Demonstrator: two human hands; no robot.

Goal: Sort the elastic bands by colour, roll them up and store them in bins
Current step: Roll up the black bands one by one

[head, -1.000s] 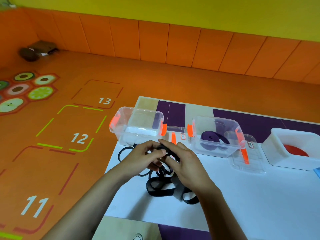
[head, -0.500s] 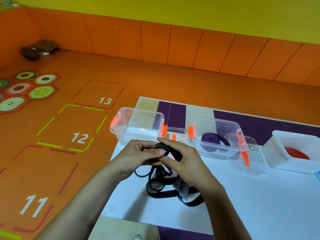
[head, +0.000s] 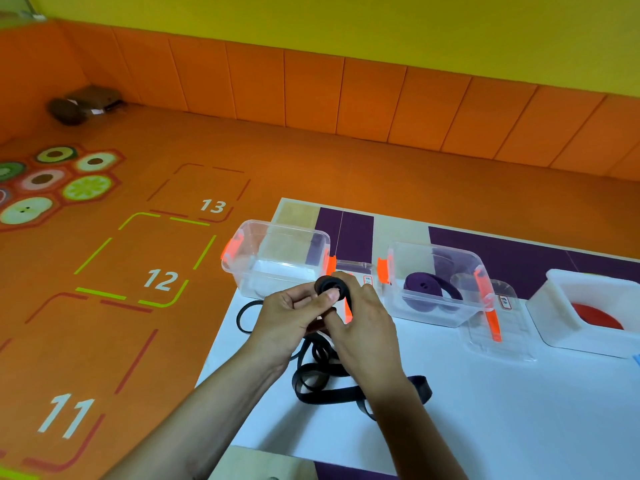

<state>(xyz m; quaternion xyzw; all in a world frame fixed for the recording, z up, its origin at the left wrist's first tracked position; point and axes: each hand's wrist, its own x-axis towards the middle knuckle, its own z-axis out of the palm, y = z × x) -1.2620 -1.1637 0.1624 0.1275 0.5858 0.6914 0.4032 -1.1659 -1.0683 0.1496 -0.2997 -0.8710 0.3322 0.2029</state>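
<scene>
Black roll (head: 330, 288): a small, tight ring of flat stretchy band, held up just in front of the empty clear bin (head: 263, 244).
Left hand (head: 287, 323): curled round the roll, thumb pressed on its face.
Right hand (head: 367, 334): fingers curled round the roll's far side, pinching it.
Loose tail (head: 322, 379): soft, floppy loops in a messy heap on the smooth white sheet (head: 485, 410).
Springy band: if a thumb slips, the roll could pop open.
Tangle: the loops may twist or knot as they wind in, making a lumpy roll.
Other bins: 1 hard, see-through bin (head: 401, 261) holds a purple roll (head: 429, 289). 1 white bin (head: 550, 313) holds a red roll (head: 595, 315). Black could land in the wrong one.
</scene>
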